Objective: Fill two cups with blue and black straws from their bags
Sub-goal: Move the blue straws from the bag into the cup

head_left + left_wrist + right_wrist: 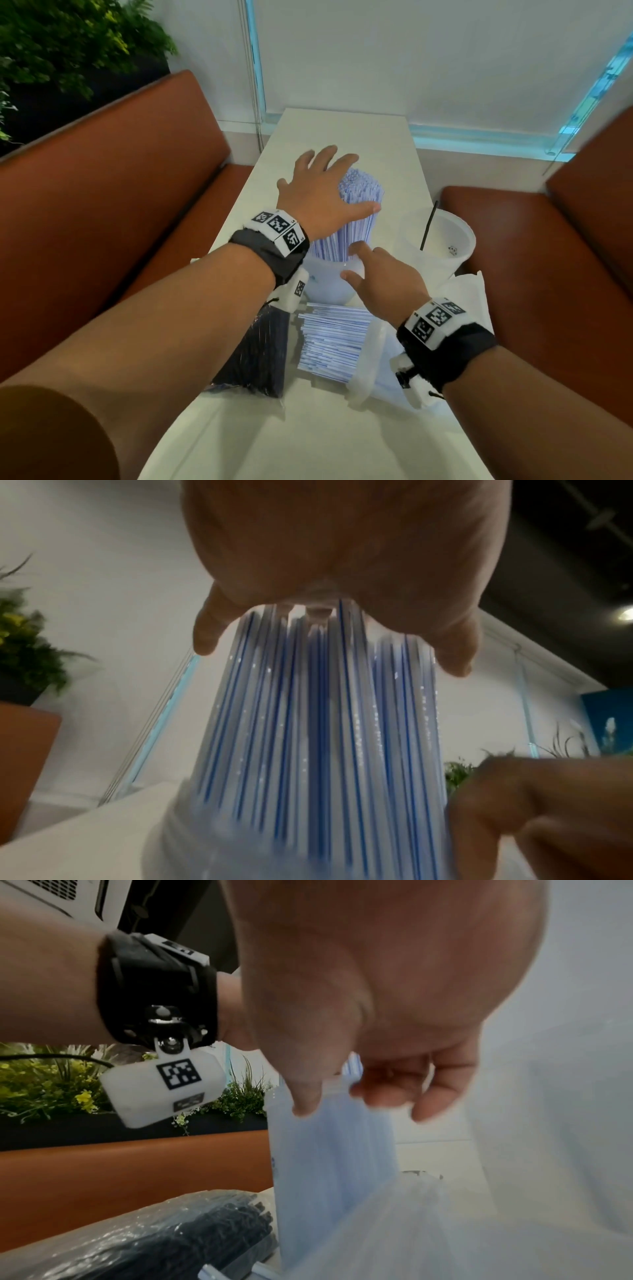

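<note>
A thick bundle of blue-striped straws [363,195] [318,723] stands upright in a translucent cup [325,286] [325,1164] at mid-table. My left hand [325,195] [325,547] lies flat on the straw tops, fingers spread. Fingers relaxed, my right hand [380,277] [377,1015] sits at the cup's rim on the near right and holds nothing. A second cup [442,246] to the right holds one black straw [429,226]. The bag of black straws [257,353] [171,1240] lies near left. Beside it, more blue straws [332,339] stick out of their clear bag [376,370].
The narrow white table [308,438] runs away from me between two orange benches [120,171] [548,257]. A white wall and window blind stand at its far end. Green plants [68,44] are behind the left bench. A white crumpled wrapper [469,294] lies by the second cup.
</note>
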Demonstrator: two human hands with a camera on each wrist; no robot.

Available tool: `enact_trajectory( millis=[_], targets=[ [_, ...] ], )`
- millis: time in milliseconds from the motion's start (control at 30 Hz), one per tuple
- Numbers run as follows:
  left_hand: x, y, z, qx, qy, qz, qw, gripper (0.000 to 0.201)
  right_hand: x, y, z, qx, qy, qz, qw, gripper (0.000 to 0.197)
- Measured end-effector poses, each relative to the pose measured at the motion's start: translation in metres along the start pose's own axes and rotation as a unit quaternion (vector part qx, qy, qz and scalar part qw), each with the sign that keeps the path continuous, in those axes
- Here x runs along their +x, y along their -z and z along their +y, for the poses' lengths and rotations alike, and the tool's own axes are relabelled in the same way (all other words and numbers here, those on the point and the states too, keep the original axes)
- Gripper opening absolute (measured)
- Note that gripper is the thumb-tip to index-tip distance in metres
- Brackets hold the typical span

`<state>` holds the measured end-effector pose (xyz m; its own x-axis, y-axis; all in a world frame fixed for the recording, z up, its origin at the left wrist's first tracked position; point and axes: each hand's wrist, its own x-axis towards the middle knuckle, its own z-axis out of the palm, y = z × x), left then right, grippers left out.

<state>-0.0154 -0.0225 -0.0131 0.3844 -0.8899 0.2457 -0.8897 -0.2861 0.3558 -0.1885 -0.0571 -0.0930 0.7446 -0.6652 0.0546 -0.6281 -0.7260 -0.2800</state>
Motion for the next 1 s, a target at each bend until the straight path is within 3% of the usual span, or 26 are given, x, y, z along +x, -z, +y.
enact_trajectory(
  millis=[67,100,233,333,400,500,567,633,767,1000],
  targets=[
    [-0.011,0.015,0.001,-0.036,-0.015,0.035,0.999,0.099,-0.01,0.0,0.005,0.013,-0.026,0.084,0.996,0.027],
    [-0.018,0.021,0.001,-0.052,-0.021,0.058,0.997,0.097,-0.015,-0.002,0.008,0.003,-0.063,0.09,0.994,0.034],
    [-0.053,0.032,0.002,-0.089,-0.066,0.206,0.972,0.065,-0.027,-0.015,0.024,-0.07,-0.214,-0.074,0.972,0.066],
    [-0.088,0.023,0.004,-0.119,-0.14,0.294,0.938,0.029,-0.029,-0.022,0.029,-0.099,-0.217,-0.135,0.962,0.069],
    [-0.111,0.009,0.006,-0.131,-0.139,0.246,0.95,0.021,-0.029,-0.026,0.029,-0.102,-0.199,-0.155,0.962,0.051],
    [-0.13,-0.024,0.004,-0.061,-0.089,0.022,0.994,0.025,-0.03,-0.026,0.026,-0.082,-0.186,-0.149,0.968,0.03],
    [-0.134,-0.051,-0.001,-0.009,-0.1,-0.115,0.988,0.023,-0.031,-0.023,0.024,-0.083,-0.163,-0.146,0.972,0.027],
    [-0.134,-0.077,-0.003,0.015,-0.118,-0.203,0.972,0.03,-0.033,-0.02,0.022,-0.114,-0.113,-0.164,0.973,0.026],
    [-0.127,-0.117,0.001,0.034,-0.137,-0.276,0.951,0.052,-0.037,-0.015,0.022,-0.096,-0.094,-0.173,0.976,0.026],
    [-0.123,-0.141,0.007,0.088,-0.164,-0.276,0.943,0.033,-0.044,-0.011,0.027,-0.054,-0.1,-0.139,0.984,0.031]
  ],
)
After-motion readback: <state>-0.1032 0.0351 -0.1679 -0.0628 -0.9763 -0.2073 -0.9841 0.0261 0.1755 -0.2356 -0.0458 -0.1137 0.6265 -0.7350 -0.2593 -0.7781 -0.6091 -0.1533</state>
